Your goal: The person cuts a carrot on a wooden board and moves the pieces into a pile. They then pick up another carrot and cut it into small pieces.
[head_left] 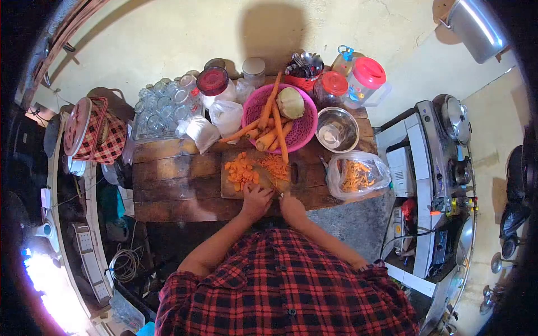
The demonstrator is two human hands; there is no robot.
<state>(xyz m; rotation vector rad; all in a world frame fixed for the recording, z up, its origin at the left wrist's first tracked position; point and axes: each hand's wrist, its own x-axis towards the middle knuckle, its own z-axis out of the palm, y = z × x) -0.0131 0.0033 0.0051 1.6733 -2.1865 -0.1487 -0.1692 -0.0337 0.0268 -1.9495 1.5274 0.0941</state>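
Observation:
On the wooden table lies a cutting board (228, 190) bearing carrot slices (240, 171) at its left and thin carrot strips (274, 164) at its right. My right hand (292, 207) grips a knife (274, 182), whose blade points up and left over the board. Close to the blade, my left hand (257, 203) presses down at the near edge of the board with bent fingers. Orange carrot shows by its fingertips, but what lies under them is hidden. Behind the board, a pink basket (307, 134) holds several whole carrots (278, 131) and a pale cabbage (291, 104).
Right of the board are a plastic bag (334, 182) with carrot strips and a steel bowl (350, 129). Glasses (162, 106), jars (216, 84) and white bags (227, 116) line the back left. A stove (434, 134) stands right of the table (168, 190).

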